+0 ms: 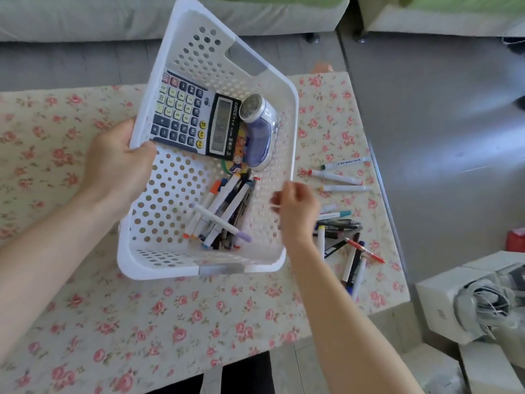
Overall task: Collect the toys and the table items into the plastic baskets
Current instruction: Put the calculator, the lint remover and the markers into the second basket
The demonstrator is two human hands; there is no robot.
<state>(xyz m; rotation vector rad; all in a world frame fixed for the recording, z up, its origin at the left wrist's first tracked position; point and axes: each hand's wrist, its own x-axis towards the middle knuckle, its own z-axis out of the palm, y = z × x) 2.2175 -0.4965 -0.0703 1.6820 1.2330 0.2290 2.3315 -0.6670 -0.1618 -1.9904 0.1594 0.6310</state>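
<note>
Left hand (pixel 113 166) grips the tilted basket (pixel 170 273) by its rim — right hand (pixel 295 211) hovers beside it, grip loose and empty.

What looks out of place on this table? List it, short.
The white basket is held askew to the edges of the table. A scatter of markers and pens lies loose on the cloth to its right, outside the basket, some crossing one another. Nothing looks spilled or broken.
</note>
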